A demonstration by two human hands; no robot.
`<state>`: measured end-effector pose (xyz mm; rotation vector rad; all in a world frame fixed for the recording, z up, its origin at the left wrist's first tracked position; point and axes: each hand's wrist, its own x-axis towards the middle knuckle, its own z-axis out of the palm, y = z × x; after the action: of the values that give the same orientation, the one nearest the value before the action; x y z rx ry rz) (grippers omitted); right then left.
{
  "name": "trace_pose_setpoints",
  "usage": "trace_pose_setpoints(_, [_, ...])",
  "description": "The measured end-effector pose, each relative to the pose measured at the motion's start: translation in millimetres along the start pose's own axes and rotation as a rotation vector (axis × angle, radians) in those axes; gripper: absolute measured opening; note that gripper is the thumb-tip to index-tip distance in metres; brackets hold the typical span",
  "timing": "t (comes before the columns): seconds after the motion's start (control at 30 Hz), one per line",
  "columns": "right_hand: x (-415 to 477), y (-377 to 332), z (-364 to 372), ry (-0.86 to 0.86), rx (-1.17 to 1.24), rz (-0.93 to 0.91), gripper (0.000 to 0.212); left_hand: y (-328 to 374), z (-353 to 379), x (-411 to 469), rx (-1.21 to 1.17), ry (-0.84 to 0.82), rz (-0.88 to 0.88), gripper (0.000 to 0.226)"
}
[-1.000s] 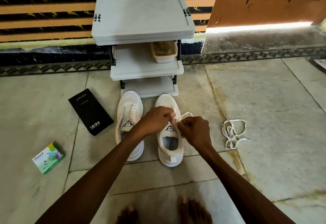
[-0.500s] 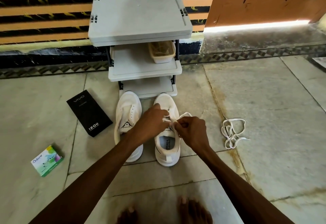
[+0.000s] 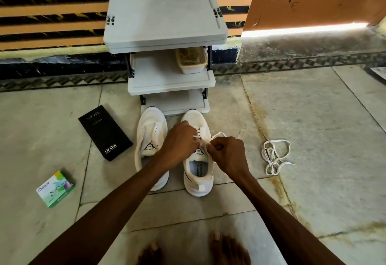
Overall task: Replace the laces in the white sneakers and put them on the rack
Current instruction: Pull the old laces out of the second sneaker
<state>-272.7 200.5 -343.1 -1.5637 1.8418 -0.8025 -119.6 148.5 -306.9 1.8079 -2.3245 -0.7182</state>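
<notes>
I note the left hand (image 3: 179,140) and right hand (image 3: 228,155) each pinching the lace (image 3: 217,135) above the right-side sneaker (image 3: 198,178).

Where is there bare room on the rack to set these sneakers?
The top shelf is bare; the middle shelf is free left of the beige tub; the bottom shelf looks bare. Crowded: the floor before them, where the left hand and right hand pinch the lace on one sneaker beside the other sneaker.

Both arms reach forward, hands close together; the left hand (image 3: 181,141) and right hand (image 3: 227,154) each pinch a lace (image 3: 218,134) with curled fingers.
</notes>
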Motion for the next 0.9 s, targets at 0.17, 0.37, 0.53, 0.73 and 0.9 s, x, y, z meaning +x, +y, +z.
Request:
trace_pose_setpoints(0.17, [0,1,-3,0.009,-0.016,0.002,0.015,2,7,-5,-0.330,0.072,-0.126,0.029])
trace_pose_setpoints(0.37, [5,9,-12,-0.010,-0.041,0.020,0.012,-16,-13,-5,-1.690,0.153,-0.403,0.020])
trace_pose_setpoints(0.53, [6,6,-10,-0.038,-0.032,0.028,0.011,-26,-31,-1,-1.796,0.122,-0.424,0.018])
trace_pose_setpoints(0.73, [5,-3,-13,-0.038,-0.122,0.030,0.018,-20,-11,-4,-0.388,0.023,-0.297,0.035])
trace_pose_setpoints(0.9, [9,-8,-2,-0.068,-0.317,-0.037,0.031,14,12,-37,0.336,0.340,-0.162,0.063])
